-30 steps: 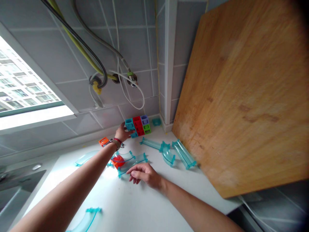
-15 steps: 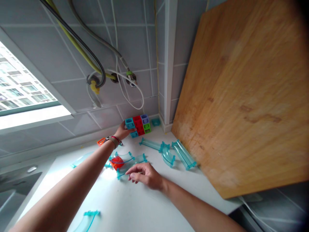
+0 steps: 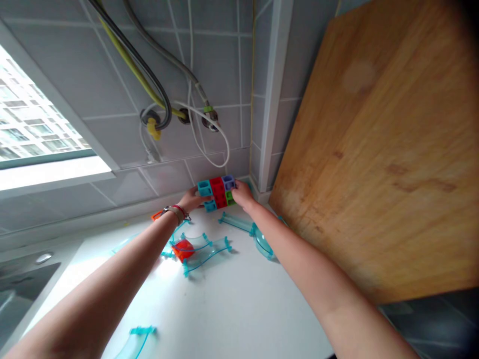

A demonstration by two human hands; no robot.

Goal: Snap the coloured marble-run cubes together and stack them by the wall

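Note:
At the back of the white counter stands a joined stack of toy blocks (image 3: 218,193), with blue blocks on the left, red in the middle, and purple over green on the right. My left hand (image 3: 190,200) grips its blue side, fingers partly hidden behind the blocks. On the opposite side my right hand (image 3: 242,194) closes its thumb and fingers on the purple and green blocks. In front lie translucent teal track pieces (image 3: 208,255) around a red-orange piece (image 3: 183,250). My right forearm partly covers a curved teal track (image 3: 263,244).
A large wooden board (image 3: 377,164) leans along the right. Hoses and a white cable (image 3: 224,144) hang on the tiled wall behind. At the left are a sink (image 3: 33,284) and a window (image 3: 33,117). Another teal track (image 3: 136,344) lies near the front edge.
My right hand has moved from the track pieces in front, up and to the right, and taken hold of the stack's right side. My left hand keeps its hold on the left side.

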